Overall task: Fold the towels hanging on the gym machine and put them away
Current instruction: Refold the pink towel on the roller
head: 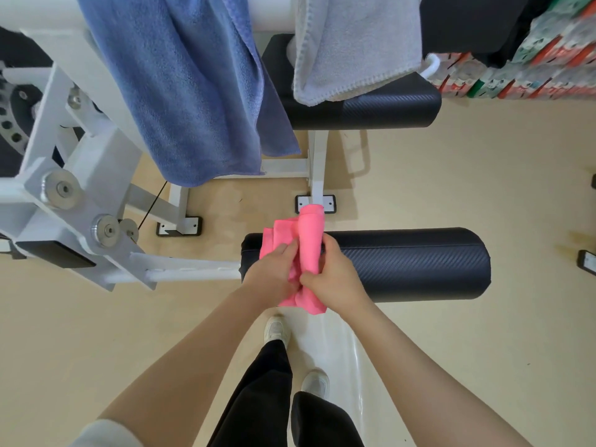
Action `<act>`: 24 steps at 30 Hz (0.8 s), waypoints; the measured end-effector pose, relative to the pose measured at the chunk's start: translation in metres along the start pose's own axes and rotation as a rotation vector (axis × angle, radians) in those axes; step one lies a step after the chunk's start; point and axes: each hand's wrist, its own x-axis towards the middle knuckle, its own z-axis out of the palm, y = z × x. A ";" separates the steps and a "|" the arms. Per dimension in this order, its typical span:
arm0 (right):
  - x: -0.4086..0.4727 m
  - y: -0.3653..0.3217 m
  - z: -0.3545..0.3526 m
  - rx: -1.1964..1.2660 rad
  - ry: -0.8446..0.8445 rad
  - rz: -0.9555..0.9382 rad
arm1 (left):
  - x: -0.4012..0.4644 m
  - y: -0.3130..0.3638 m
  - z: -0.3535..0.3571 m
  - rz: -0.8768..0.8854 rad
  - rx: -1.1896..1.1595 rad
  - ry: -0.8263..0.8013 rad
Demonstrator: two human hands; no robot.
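I'm in a gym: white steel machine frame [96, 150] with pulleys [108, 230] and cable, black padded rollers [412, 264], perforated weight-selector plate [13, 124] at left, beige vinyl floor [451, 195]. Blue towel [180, 91] and white towel [351, 50] drape its top bar.

I see three towels. The pink towel [306, 250] is small and bunched lengthwise into a loose roll, held over the near black padded roller of the gym machine [419, 266], its far end pointing away from me. The blue towel [180, 91] is large and hangs unfolded over the white upper bar, draping low on the left. Just to its right, the grey towel [351, 43] hangs over the same bar, its stitched hem resting against the far black pad.
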 end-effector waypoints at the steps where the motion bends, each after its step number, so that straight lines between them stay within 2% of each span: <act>1: 0.000 -0.006 0.007 -0.034 -0.005 -0.028 | -0.003 0.000 -0.004 -0.046 -0.264 -0.025; 2: 0.001 -0.012 0.014 -0.063 -0.011 -0.050 | -0.006 -0.003 -0.008 -0.096 -0.476 -0.031; 6: 0.012 -0.024 0.039 -0.142 -0.070 -0.071 | -0.011 -0.016 -0.039 -0.175 -0.673 -0.138; 8: 0.017 -0.025 0.046 -0.205 -0.131 -0.053 | -0.010 -0.025 -0.052 -0.214 -0.786 -0.094; 9: 0.019 -0.025 0.050 -0.241 -0.154 -0.050 | -0.007 -0.030 -0.055 -0.241 -0.779 -0.007; 11: 0.022 -0.026 0.058 -0.313 -0.134 -0.057 | 0.000 -0.035 -0.057 -0.248 -0.569 0.188; 12: 0.024 -0.027 0.062 -0.371 -0.096 -0.066 | 0.004 -0.034 -0.058 -0.222 -0.457 0.224; 15: 0.032 -0.033 0.068 -0.524 -0.056 -0.018 | 0.022 -0.032 -0.057 -0.156 -0.344 0.118; 19: 0.035 -0.036 0.055 -0.618 -0.090 0.031 | 0.043 -0.040 -0.060 -0.195 -0.312 -0.050; 22: 0.029 -0.031 0.041 -0.748 0.086 0.017 | 0.045 -0.042 -0.063 -0.146 -0.388 -0.124; 24: 0.027 -0.023 0.039 -0.686 0.139 0.109 | 0.046 -0.040 -0.066 -0.131 -0.512 -0.148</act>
